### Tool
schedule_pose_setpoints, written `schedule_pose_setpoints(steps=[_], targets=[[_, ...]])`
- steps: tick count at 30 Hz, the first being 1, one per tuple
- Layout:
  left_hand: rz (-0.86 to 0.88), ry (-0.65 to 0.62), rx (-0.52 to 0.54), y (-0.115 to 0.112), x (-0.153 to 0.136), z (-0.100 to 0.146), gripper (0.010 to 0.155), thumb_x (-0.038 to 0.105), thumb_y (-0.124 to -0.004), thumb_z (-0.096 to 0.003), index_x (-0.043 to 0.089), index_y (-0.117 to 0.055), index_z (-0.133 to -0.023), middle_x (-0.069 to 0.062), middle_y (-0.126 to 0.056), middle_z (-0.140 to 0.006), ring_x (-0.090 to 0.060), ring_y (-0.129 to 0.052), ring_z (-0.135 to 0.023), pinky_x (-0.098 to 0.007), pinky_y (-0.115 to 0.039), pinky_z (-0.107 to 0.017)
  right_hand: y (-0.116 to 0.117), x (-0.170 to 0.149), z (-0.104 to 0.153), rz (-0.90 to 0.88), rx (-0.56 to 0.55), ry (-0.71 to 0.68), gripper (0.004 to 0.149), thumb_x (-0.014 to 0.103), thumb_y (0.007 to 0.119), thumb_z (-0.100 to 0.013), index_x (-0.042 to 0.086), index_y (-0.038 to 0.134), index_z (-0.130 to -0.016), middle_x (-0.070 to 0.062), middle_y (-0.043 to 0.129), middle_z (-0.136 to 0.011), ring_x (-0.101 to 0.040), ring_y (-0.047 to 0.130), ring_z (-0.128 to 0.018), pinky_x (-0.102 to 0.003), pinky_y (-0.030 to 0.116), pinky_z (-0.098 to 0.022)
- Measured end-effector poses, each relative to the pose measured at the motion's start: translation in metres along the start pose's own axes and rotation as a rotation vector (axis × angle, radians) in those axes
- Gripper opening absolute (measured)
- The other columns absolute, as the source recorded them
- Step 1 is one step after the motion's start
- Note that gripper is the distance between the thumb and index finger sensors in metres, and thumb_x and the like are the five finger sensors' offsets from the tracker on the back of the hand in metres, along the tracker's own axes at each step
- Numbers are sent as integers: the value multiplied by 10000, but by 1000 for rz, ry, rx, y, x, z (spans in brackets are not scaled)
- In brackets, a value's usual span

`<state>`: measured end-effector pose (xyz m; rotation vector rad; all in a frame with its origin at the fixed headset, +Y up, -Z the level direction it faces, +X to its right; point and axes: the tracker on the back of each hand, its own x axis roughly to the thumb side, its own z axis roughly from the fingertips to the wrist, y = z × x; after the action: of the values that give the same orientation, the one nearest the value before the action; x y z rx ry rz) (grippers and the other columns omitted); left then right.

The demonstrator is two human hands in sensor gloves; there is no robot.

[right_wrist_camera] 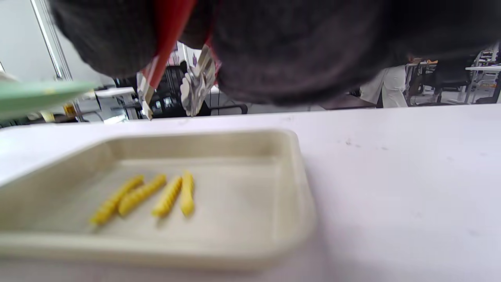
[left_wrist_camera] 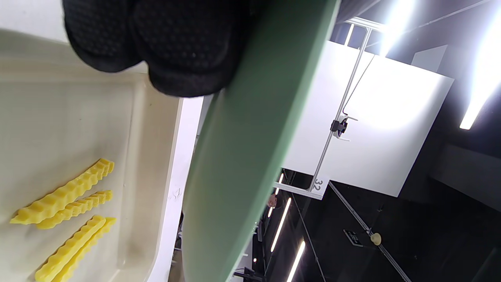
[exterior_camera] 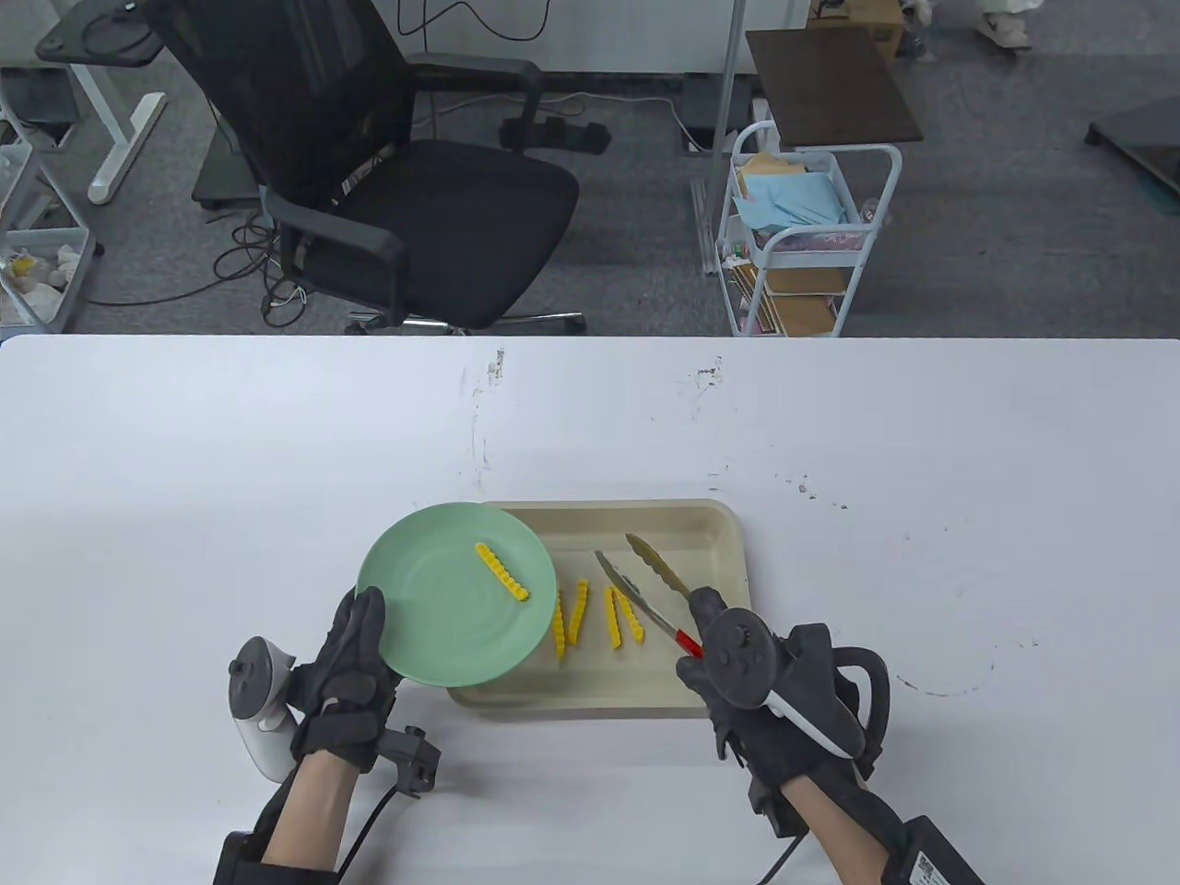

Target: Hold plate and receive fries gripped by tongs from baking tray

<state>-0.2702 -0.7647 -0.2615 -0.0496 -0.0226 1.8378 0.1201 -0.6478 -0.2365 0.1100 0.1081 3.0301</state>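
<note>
My left hand (exterior_camera: 355,659) grips the near-left rim of a green plate (exterior_camera: 442,618) and holds it above the left end of the beige baking tray (exterior_camera: 714,544). One yellow crinkle fry (exterior_camera: 502,571) lies on the plate. Several fries (exterior_camera: 599,619) lie in the tray; they also show in the left wrist view (left_wrist_camera: 64,194) and the right wrist view (right_wrist_camera: 156,194). My right hand (exterior_camera: 737,673) holds red-handled metal tongs (exterior_camera: 645,581) over the tray. The tong arms are apart and hold nothing. The plate's underside (left_wrist_camera: 250,156) fills the left wrist view.
The tray sits near the front middle of a white table (exterior_camera: 922,479). A black office chair (exterior_camera: 387,175) and a white trolley (exterior_camera: 802,240) stand beyond the table's far edge.
</note>
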Motion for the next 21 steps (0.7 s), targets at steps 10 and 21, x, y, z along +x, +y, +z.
schedule_pose_setpoints(steps=[10, 21], targets=[[-10, -2, 4, 1, 0, 0, 647, 443, -462, -644, 21, -238, -1080, -102, -659, -908, -199, -904, -459, -541, -737, -493, 34, 0, -1, 95, 87, 3, 612, 543, 767, -405, 324, 601, -952, -139, 922, -682, -174, 991, -129, -421, 860, -80], [-9, 0, 1, 1, 0, 0, 643, 438, -459, -644, 22, -236, -1080, -101, -657, -909, -200, -903, -460, -542, -736, -494, 43, -1, -6, 110, 115, 25, 596, 531, 768, -409, 331, 604, -947, -137, 923, -680, -176, 994, -130, -422, 864, -85]])
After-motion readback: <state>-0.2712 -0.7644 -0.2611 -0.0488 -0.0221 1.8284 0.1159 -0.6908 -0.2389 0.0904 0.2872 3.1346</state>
